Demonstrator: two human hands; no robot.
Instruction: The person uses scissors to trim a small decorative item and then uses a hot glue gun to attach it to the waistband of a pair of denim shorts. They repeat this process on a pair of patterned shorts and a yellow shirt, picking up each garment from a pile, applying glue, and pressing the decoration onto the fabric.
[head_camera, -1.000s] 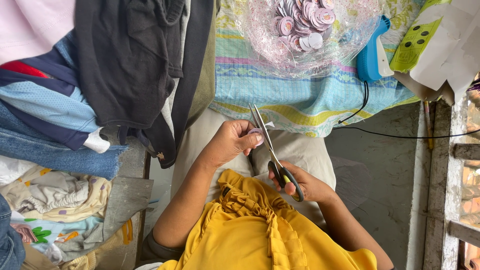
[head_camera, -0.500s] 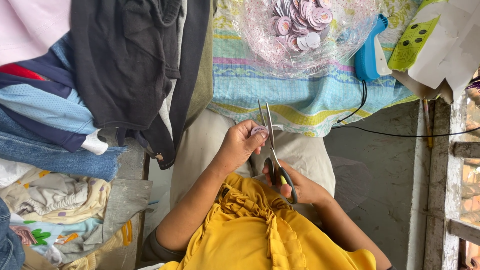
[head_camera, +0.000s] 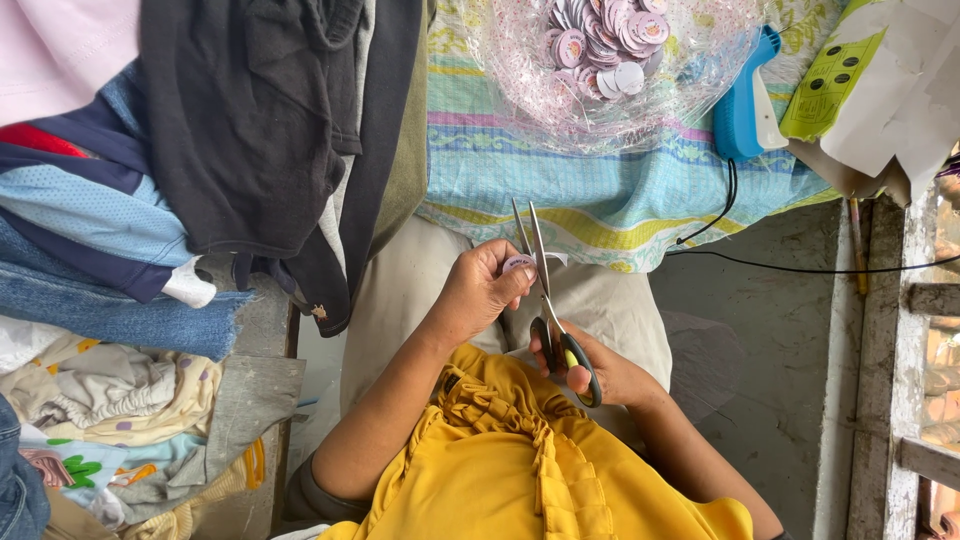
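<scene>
Head view, frame centre: a small round tag (head_camera: 519, 265), light and flimsy, is pinched at its edge by the left hand (head_camera: 478, 292); scissors (head_camera: 548, 300), blades slightly parted, are gripped by the right hand (head_camera: 600, 370).

Left hand (head_camera: 478, 290) pinching, right hand (head_camera: 590, 368) curled (grip closed)

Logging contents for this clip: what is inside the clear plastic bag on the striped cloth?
The clear plastic bag holds a heap of small round pink-and-white tags. Any lying lower in the heap are covered by the top ones, and the frame's upper edge cuts the bag off.
</scene>
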